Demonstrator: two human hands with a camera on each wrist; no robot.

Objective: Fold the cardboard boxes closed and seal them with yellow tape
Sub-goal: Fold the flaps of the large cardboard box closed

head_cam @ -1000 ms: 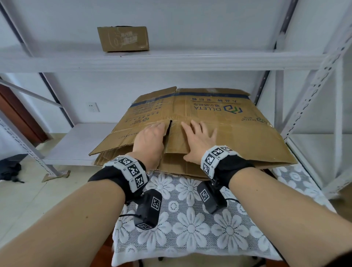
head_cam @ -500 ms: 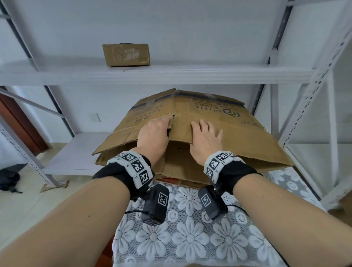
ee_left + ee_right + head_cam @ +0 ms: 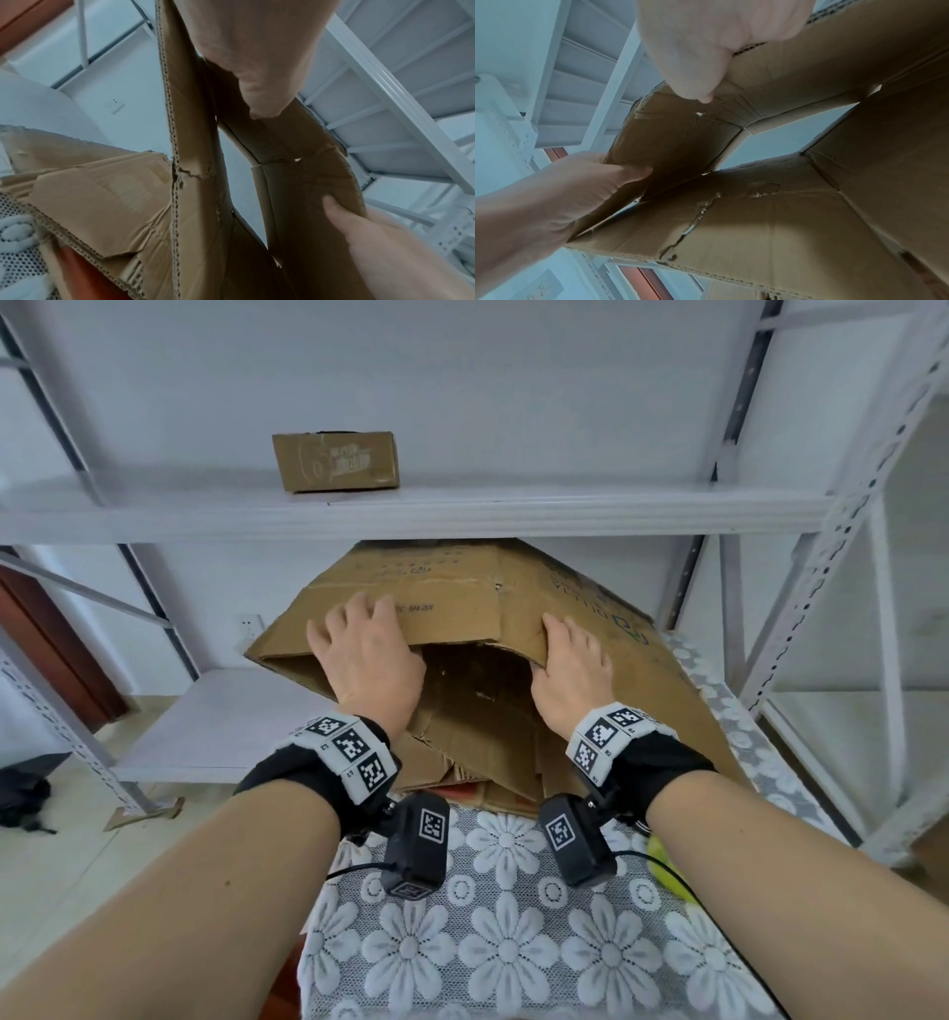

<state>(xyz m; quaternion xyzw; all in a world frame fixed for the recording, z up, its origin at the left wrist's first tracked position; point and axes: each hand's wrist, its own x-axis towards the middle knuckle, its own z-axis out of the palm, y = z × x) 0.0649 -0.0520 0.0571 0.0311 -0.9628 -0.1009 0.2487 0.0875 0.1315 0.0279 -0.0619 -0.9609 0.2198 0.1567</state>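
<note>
Cardboard box, frame centre, stands unfolded on a white floral lace cloth; left hand and right hand each grip a flap edge. White metal shelving behind carries a small box, upper left.

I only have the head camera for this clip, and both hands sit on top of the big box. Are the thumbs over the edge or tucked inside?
Observer: Tucked inside. The right wrist view shows the left hand with its thumb under the top panel of the cardboard box, pinching the panel.
Operator: And the right one?
Observer: It's the same. In the left wrist view, the right hand has its thumb against the inner wall.
Operator: Is the far end closed?
Observer: No. The right wrist view looks through the box, and the pale wall shows through an opening at its far end.
</note>
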